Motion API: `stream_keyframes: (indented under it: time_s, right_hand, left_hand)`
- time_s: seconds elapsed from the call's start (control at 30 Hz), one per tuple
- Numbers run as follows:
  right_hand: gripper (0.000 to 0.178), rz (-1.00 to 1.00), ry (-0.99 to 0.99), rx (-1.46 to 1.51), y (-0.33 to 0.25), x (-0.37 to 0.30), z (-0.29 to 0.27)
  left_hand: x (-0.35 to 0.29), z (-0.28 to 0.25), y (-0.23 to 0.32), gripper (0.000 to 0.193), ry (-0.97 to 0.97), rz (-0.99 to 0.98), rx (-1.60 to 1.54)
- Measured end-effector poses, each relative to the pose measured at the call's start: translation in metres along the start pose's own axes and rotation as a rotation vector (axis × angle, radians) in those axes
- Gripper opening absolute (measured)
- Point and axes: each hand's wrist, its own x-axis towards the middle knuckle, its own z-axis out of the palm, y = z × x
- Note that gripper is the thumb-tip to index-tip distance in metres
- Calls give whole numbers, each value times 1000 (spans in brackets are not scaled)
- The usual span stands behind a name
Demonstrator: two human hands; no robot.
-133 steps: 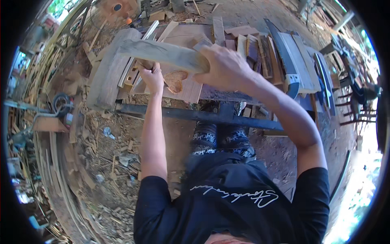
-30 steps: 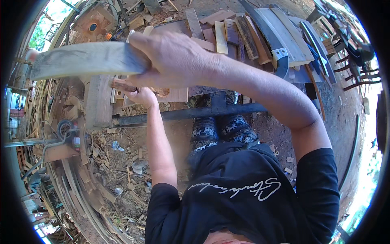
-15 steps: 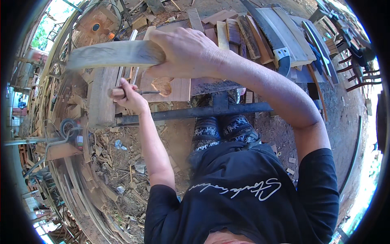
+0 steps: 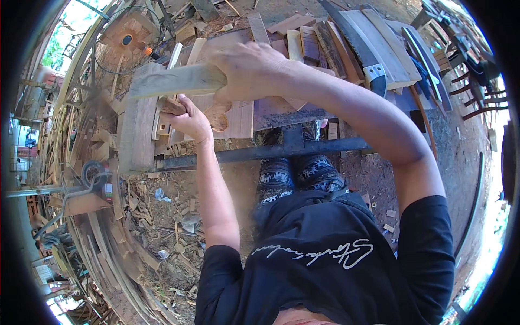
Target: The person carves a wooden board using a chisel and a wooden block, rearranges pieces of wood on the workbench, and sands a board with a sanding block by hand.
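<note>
Carving seems in hand: the left hand wraps a wooden tool handle beside the hollowed board on the table; the right hand grips a wooden club near that handle; striking calls for a steady left grip

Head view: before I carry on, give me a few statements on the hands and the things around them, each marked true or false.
1. The right hand grips a pale wooden block. True.
2. The left hand is empty. False: it holds a wooden handle.
3. A board near the left hand has a carved hollow in it. True.
4. The saw lies at the picture's left edge. False: it lies at the upper right.
5. The person's shirt is black. True.
</note>
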Motion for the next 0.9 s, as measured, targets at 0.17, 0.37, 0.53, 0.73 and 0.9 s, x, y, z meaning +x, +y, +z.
stream_keyframes:
  time_s: [0.17, 0.37, 0.53, 0.73, 0.9]
  right_hand:
    - [49, 20, 73, 219, -2, -5, 5]
    - [60, 117, -254, -62, 17, -13, 30]
    - [56, 94, -59, 27, 16, -16, 26]
    - [54, -47, 158, 116, -9, -9, -8]
    - [53, -183, 324, 192, -28, -5, -14]
  left_hand:
    - [-2, -1, -20, 38, 127, -92, -64]
    - [-13, -27, -42, 49, 383, -539, -491]
    - [-18, -39, -45, 39, 571, -712, -561]
    - [-3, -22, -28, 62, 108, -351, -106]
    - [-1, -8, -22, 65, -2, -176, -114]
